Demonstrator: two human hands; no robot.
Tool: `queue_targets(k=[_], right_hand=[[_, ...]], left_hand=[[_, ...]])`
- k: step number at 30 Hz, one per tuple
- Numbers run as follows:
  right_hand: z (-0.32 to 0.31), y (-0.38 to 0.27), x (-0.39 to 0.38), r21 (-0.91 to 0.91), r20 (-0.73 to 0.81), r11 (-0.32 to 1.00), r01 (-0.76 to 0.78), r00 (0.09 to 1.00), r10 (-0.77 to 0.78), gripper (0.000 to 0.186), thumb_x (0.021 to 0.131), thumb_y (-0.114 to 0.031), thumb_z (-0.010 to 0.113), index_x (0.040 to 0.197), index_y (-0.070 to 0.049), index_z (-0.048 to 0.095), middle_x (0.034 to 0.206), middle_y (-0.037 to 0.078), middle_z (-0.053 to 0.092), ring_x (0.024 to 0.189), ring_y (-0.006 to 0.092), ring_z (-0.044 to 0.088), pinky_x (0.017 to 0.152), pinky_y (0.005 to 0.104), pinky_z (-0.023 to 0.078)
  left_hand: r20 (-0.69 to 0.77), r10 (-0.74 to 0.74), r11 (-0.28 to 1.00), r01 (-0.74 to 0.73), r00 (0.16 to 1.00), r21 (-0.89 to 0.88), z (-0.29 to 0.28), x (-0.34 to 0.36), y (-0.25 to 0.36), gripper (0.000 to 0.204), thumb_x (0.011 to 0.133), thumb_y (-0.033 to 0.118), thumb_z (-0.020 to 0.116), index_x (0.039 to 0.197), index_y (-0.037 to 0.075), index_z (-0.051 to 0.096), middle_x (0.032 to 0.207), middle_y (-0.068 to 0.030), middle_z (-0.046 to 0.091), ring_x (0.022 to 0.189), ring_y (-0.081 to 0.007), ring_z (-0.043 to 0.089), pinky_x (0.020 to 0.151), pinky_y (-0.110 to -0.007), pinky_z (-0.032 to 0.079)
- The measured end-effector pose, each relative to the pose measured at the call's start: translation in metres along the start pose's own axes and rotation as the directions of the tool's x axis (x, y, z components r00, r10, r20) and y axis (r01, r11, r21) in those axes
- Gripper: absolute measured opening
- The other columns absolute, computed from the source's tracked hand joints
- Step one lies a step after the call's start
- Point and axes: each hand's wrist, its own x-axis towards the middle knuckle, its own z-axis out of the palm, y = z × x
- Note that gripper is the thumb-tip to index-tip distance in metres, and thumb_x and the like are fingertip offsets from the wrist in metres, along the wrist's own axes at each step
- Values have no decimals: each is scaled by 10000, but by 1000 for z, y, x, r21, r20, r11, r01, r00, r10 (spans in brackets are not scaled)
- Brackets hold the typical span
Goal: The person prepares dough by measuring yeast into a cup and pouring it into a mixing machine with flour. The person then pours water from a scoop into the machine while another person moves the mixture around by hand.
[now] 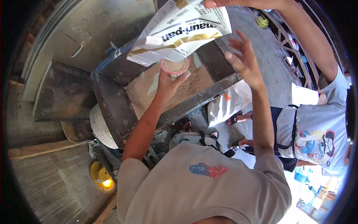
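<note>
Over a dark metal trough [119, 93], my left hand [168, 84] is wrapped round a small round cup [174, 66] with a pinkish-red rim. Something pale beige shows inside the cup. A white and gold packet [179, 31] tilts down just over the cup, its lower edge overlapping the far side of the rim. Another person's hand [223, 3] grips the packet's upper right corner. My right hand [244, 58] is raised to the right of the packet, fingers spread and holding nothing. Tan powder [194, 84] lies in the trough below.
A co-worker [309, 130] in a pale shirt stands at my right, one arm reaching across the top. A white sack [230, 102] stands beside the trough. Metal panels [61, 93] rise at the left, near a yellow lamp-like object [100, 175]. Wooden shelving [294, 48] stands far right.
</note>
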Motion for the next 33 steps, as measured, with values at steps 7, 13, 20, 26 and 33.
queue_targets(k=[7,13,20,26,33], right_hand=[[11,61,-59,-45,-23,988,-145,989,144,774,780,-366,698,1351,-11,313,1247,216,475,1207,298,428,995,424,328],[15,69,-76,-256,16,962,-98,994,105,687,790,-343,683,1312,-10,386,1207,210,504,1188,312,444,1002,410,327],[19,67,-84,-323,18,946,-10,1000,17,642,797,-363,657,1285,-22,417,1129,192,558,1128,330,482,1022,448,293],[21,63,-89,-410,55,910,60,998,-41,555,817,-357,620,1237,-30,459,1110,147,571,1073,327,518,1042,538,209],[23,52,-101,-471,61,881,45,998,-19,456,818,-273,633,1221,-100,505,1074,80,609,1093,266,517,1048,529,188]], left_hand=[[5,16,983,-16,1000,185,4,-5,18,751,691,191,798,1260,-19,356,1154,-100,536,1060,-164,510,943,-316,391],[39,98,980,-104,994,167,6,-7,24,673,695,189,793,1208,-13,406,1122,-88,554,1033,-159,526,928,-309,396],[28,125,979,-128,992,161,7,-9,19,635,710,186,782,1200,-2,424,1133,-87,548,1044,-162,520,935,-311,391],[36,9,997,-11,999,71,11,-13,20,651,702,223,790,1200,7,432,1141,-91,547,1065,-169,513,948,-316,382],[54,-1,988,-7,999,156,10,-21,23,577,732,156,759,1192,2,447,1102,-80,554,1008,-152,536,839,-296,468]])
